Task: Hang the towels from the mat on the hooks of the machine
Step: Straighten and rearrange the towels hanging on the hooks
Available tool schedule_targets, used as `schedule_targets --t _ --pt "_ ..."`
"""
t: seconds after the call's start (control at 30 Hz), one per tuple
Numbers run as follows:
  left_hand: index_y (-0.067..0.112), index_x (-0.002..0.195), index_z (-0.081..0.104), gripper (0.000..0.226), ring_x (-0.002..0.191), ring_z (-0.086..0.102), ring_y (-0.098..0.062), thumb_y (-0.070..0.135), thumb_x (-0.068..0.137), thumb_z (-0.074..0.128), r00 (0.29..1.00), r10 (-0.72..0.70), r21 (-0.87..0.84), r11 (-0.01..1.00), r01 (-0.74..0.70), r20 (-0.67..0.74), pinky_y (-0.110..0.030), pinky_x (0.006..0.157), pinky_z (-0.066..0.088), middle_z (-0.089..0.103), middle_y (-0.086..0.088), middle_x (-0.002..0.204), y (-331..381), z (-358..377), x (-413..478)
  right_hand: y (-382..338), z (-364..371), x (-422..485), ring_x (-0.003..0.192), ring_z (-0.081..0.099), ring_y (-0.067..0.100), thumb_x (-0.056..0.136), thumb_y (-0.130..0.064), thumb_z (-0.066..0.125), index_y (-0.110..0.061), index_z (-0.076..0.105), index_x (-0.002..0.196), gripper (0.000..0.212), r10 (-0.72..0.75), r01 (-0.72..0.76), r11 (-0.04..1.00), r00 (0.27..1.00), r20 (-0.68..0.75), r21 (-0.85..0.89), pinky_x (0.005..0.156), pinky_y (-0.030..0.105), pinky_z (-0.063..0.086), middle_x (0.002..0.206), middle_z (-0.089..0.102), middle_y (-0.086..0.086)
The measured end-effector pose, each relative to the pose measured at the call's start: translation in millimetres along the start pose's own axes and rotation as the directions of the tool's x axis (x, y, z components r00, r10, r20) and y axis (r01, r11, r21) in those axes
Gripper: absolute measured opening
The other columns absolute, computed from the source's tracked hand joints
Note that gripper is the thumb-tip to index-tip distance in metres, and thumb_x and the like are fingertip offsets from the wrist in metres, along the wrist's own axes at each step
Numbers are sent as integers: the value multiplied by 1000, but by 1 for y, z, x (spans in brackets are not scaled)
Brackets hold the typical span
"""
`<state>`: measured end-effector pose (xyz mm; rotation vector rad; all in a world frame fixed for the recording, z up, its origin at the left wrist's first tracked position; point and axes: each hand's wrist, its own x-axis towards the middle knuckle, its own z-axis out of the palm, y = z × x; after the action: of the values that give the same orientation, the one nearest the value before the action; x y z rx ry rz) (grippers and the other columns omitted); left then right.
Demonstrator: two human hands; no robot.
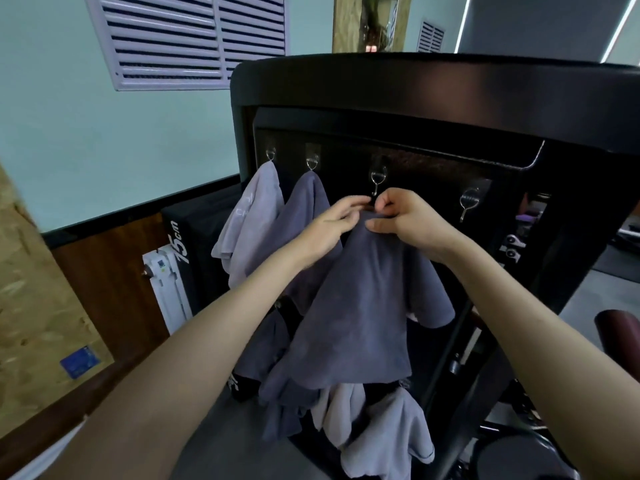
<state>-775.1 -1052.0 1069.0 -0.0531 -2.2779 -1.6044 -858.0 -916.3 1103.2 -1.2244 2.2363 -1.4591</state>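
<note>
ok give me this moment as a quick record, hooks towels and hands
first hook: light grey towel hangs from it
second hook: darker grey towel hangs from it
third hook: bare, both hands just below it
fourth hook: bare
held towel: dark grey, top bunched under third hook, not yet on
left hand: pinches its top
right hand: pinches its top
lower towels: hang further down the machine

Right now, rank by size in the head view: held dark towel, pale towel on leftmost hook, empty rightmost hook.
1. Held dark towel, though nearer the camera
2. Pale towel
3. Empty rightmost hook
</note>
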Motion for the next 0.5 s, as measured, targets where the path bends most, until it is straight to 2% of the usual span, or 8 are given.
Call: schedule_targets --t 0.1,0.17,0.23,0.33,0.43,0.5 --pt "10 101 55 19 91 53 -3 18 100 38 997 -68 -49 996 69 35 -7 75 44 56 5 94 1 -6 28 0 -10 21 69 53 16 78 3 69 -17 49 75 28 52 -53 994 999 7 100 65 26 41 69 56 1" --pt "13 90 53 16 79 49 -4 22 99 43 997 -75 59 996 74 6 -10 68 40 52 5 84 -2 -13 44 2 -14 33 75 57 21 75 1 72 -17 53 78 25 85 -82 993 996 -29 90 73 33 44 73 60 6" --pt "18 82 52 18 76 48 -6 26 97 46 998 -66 127 990 69 -24 -19 70 39 51 5 80 -9 -20 57 8 -15 39 74 58 22 73 -1 74 -15 55 79 24 105 -97 993 987 -121 70 73 35 46 73 61 9" --pt "25 78 51 20 78 50 -7 30 97 47 995 -53 126 990 64 -86 -27 75 41 53 6 79 -17 -23 76 19 -9 41 70 61 14 77 2 68 -15 60 83 20 46 -43 999 962 -268 20 73 31 49 72 64 1" --pt "27 78 54 22 83 56 -15 40 94 47 983 -13 181 982 47 -183 -41 85 47 56 8 79 -24 -21 96 29 3 44 77 61 -1 81 -2 66 -15 68 88 15 -100 23 987 859 -502 -158 77 17 50 80 66 -10" --pt "25 82 56 26 88 60 -19 47 92 47 962 33 264 963 42 -270 -48 88 46 57 10 78 -28 -15 106 33 13 49 79 62 2 84 -5 64 -12 71 91 13 -184 33 968 765 -617 -249 79 17 49 85 68 -7"
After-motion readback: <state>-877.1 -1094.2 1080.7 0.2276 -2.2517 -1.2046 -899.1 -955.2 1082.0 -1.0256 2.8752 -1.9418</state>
